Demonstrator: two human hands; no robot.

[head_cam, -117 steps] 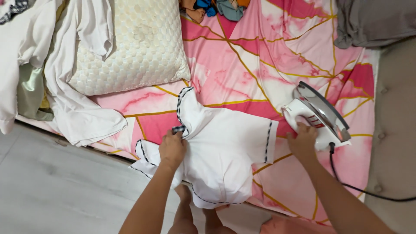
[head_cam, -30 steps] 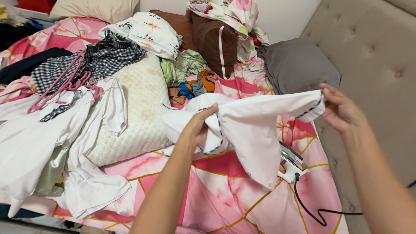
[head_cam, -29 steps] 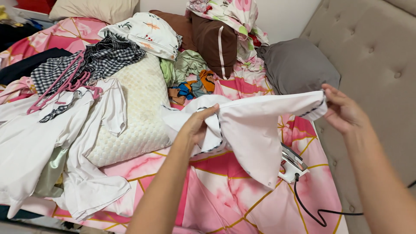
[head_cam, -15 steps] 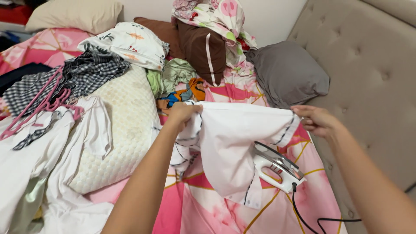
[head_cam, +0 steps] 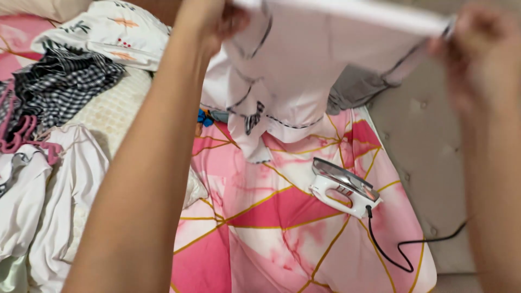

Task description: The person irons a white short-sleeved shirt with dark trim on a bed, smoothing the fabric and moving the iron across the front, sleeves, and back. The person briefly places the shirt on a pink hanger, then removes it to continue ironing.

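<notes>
I have lifted the shirt [head_cam: 304,70] much higher than half a second ago: it hung at chest height over the bed [head_cam: 271,239] then, and now its top edge runs along the upper border of the view, stretched between both hands. My left hand [head_cam: 209,19] is closed around the bunched collar end, fingers pressed into the cloth; my right hand [head_cam: 480,49] is blurred, but seems to pinch the far sleeve hem. The shirt now hangs free of the bedsheet, so it looks held out for a check or a turn, no longer lying flat. It is thin white cotton with dark checked piping on the hems, soft and creased in the middle. Below it the iron [head_cam: 344,187] stands on its heel on the pink sheet with gold lines, its black cord [head_cam: 401,249] trailing right. To the left lie a quilted cream pillow [head_cam: 108,108] and white clothes [head_cam: 59,201]
</notes>
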